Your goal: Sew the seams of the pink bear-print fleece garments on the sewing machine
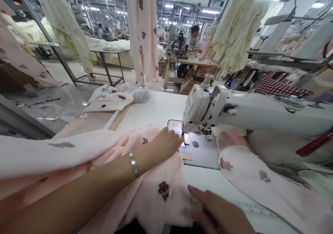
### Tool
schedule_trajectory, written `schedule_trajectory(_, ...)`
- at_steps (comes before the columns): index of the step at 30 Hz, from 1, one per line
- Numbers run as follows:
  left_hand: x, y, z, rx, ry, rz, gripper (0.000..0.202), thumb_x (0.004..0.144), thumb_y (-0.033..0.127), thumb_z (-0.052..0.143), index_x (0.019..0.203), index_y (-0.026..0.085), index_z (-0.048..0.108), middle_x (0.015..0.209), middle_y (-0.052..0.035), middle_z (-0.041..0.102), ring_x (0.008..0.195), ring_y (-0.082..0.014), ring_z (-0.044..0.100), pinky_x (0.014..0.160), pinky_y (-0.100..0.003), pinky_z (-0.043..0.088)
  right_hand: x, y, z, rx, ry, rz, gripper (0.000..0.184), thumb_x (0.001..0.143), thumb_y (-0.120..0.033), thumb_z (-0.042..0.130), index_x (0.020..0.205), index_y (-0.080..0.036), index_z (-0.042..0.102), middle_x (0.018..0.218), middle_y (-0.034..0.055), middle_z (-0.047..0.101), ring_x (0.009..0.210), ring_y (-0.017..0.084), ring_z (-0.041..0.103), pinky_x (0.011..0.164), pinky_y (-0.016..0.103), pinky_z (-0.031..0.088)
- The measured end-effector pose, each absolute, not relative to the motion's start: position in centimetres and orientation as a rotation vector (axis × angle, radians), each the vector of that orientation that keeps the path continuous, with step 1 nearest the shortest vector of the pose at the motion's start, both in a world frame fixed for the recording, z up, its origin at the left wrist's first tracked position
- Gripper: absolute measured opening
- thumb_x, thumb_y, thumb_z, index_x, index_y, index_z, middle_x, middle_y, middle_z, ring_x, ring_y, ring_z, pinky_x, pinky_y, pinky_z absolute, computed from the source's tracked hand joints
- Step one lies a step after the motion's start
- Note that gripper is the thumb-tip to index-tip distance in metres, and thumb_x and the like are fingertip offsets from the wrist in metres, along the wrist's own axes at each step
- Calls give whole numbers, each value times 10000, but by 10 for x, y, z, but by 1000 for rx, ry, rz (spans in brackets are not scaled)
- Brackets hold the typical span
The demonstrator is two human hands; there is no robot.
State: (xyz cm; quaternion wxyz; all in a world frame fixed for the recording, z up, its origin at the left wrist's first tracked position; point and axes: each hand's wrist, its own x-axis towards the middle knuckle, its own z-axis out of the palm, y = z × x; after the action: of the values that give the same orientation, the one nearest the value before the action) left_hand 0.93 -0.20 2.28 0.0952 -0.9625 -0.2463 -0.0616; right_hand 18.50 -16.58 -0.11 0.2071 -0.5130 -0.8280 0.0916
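My left hand (166,142), with a silver bracelet (134,164) on its wrist, lies over a pale pink plush fabric (175,189) printed with small bears. Its curled fingers hold the fabric's edge down beside the needle and presser foot (184,136) of a white sewing machine (199,105). Much of the fabric spreads leftward under my forearm. Low on the right, my right hand (218,209) is slightly blurred. Its index finger stretches toward the fabric's right edge, with a gap between it and the finger below.
Another bear-printed pink piece (249,171) lies right of the needle plate, under the machine arm. A folded printed bundle (108,98) rests on the table's far left. Pink fabric (143,32) and cream fabric (234,25) hang beyond. A person (194,41) sits at a machine farther back.
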Motion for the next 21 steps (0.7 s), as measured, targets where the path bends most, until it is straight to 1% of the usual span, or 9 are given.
schedule_trajectory(3, 4, 2, 20, -2884, -738, -211, 91, 862, 85, 469, 823, 157, 509, 812, -28, 579, 729, -179, 511, 677, -305, 366, 176, -133, 4, -1429, -2361, 93, 315, 905, -235, 418, 1211, -204, 488, 805, 47, 640, 675, 192, 611, 550, 296, 488)
schedule_trajectory(6, 2, 12, 23, -2863, -822, -275, 105, 838, 65, 468, 839, 160, 514, 839, -31, 574, 761, -187, 512, 713, -328, 379, 165, -112, -1, -1453, -2418, 49, 275, 858, -204, 494, 1121, -177, 569, 809, 63, 637, 689, 217, 601, 576, 328, 465)
schedule_trajectory(9, 3, 6, 29, -2740, -1012, -436, 123, 842, 73, 450, 912, 147, 519, 961, -86, 557, 904, -244, 488, 808, -415, 357, 163, -110, -7, -1460, -2419, 74, 240, 857, -198, 493, 1075, -182, 594, 773, 52, 620, 662, 207, 583, 569, 318, 435)
schedule_trajectory(12, 0, -25, 24, -2822, -1003, -548, 106, 845, 116, 460, 901, 162, 538, 981, -81, 557, 904, -238, 485, 806, -398, 373, 169, -117, -6, -1483, -2427, 176, 229, 875, -227, 455, 1061, -195, 586, 764, 49, 601, 659, 206, 561, 567, 315, 404)
schedule_trajectory(13, -2, -39, 19, -2884, -974, -538, 119, 845, 139, 470, 933, 160, 547, 1014, -84, 561, 928, -239, 489, 828, -397, 376, 172, -118, -4, -1472, -2449, 253, 221, 874, -235, 454, 1049, -207, 585, 758, 41, 595, 662, 202, 554, 569, 310, 393)
schedule_trajectory(15, -7, -65, 6, -2979, -943, -465, 238, 869, 220, 477, 1088, 141, 527, 1178, -111, 527, 1077, -265, 457, 948, -431, 327, 179, -116, 2, -1430, -2485, 397, 186, 874, -221, 442, 981, -226, 594, 748, 23, 587, 675, 183, 546, 586, 292, 379)
schedule_trajectory(17, -14, -83, -4, -3016, -953, -403, 367, 912, 328, 439, 1226, 138, 456, 1335, -115, 431, 1227, -275, 358, 1058, -459, 201, 184, -107, 8, -1429, -2499, 384, 206, 878, -170, 406, 947, -228, 591, 765, 14, 593, 718, 162, 555, 630, 274, 383)
schedule_trajectory(19, -19, -90, -8, -3054, -965, -368, 407, 932, 400, 398, 1263, 166, 432, 1396, -87, 376, 1282, -260, 305, 1093, -450, 130, 186, -91, 13, -1485, -2507, 244, 256, 872, -125, 383, 1016, -220, 572, 812, 18, 605, 753, 158, 565, 657, 268, 384)
schedule_trajectory(21, -22, -88, -6, -3083, -984, -342, 445, 930, 436, 390, 1290, 176, 415, 1410, -80, 365, 1299, -263, 291, 1100, -447, 122, 186, -74, 15, -1516, -2550, 132, 242, 866, -132, 410, 1020, -224, 572, 813, 12, 609, 736, 159, 568, 641, 264, 373)
